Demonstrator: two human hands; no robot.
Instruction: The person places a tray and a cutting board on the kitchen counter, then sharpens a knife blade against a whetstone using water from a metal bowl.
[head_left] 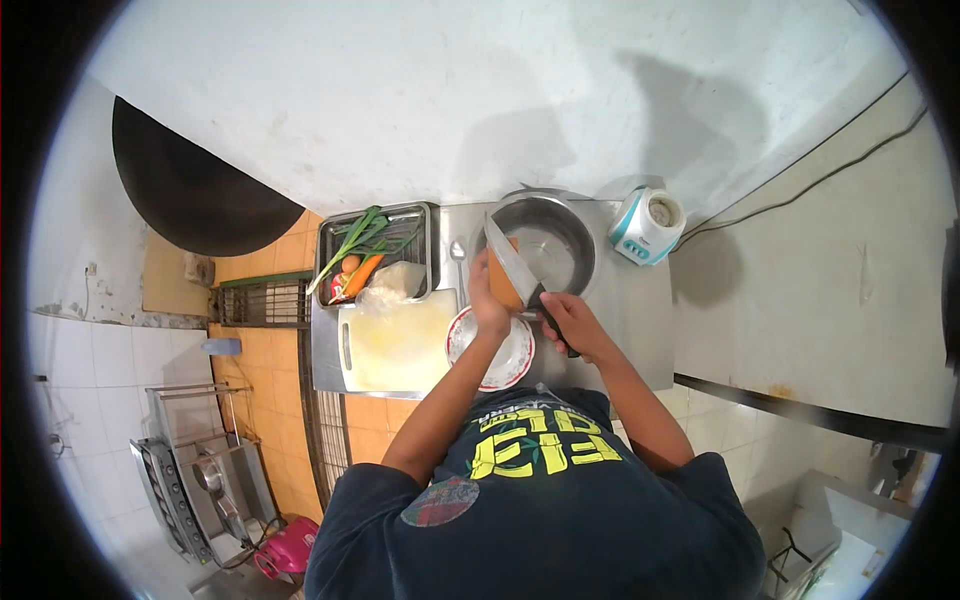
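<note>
Over the near left rim of the metal pot (579, 240), the left hand (487, 298) is gripping an orange piece (501, 284), whose long axis is running roughly away from the person; the blade is partly covering it. Fingers curled round the black handle, the right hand (572, 328) is holding the knife (513, 262) aslant, its tip pointing forward and left, its handle end pointing back and right. Below the hands, a red-patterned bowl (510, 358) is sitting beside the white cutting board (395, 350); a vegetable-filled tray (428, 248) is lying beyond the board.
</note>
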